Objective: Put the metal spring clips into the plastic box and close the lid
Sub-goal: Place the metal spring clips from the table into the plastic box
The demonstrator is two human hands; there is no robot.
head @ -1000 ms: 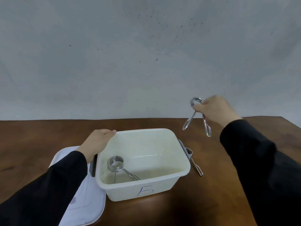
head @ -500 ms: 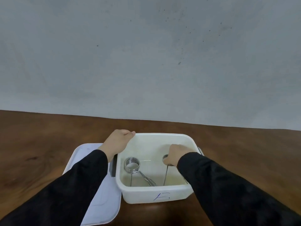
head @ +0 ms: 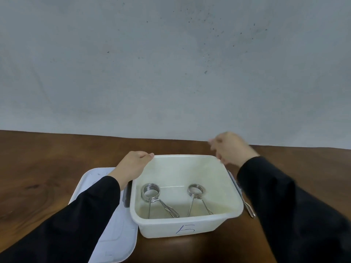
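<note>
The white plastic box [head: 190,227], marked with a blue letter on its front, stands open on the brown table. Two metal spring clips lie inside: one spring clip [head: 152,194] at the left, a second spring clip [head: 195,192] at the right. A third spring clip [head: 248,207] lies on the table just right of the box, mostly hidden by my right sleeve. My left hand [head: 133,165] grips the box's far left rim. My right hand [head: 230,149] hovers blurred above the box's far right corner, fingers apart and empty.
The white lid [head: 114,234] lies flat on the table to the left of the box, partly under my left sleeve. A grey wall [head: 171,63] rises behind the table's far edge.
My right hand carried a clip into the box, let it go there, and has lifted out to the far right corner. My left hand stayed on the rim.
</note>
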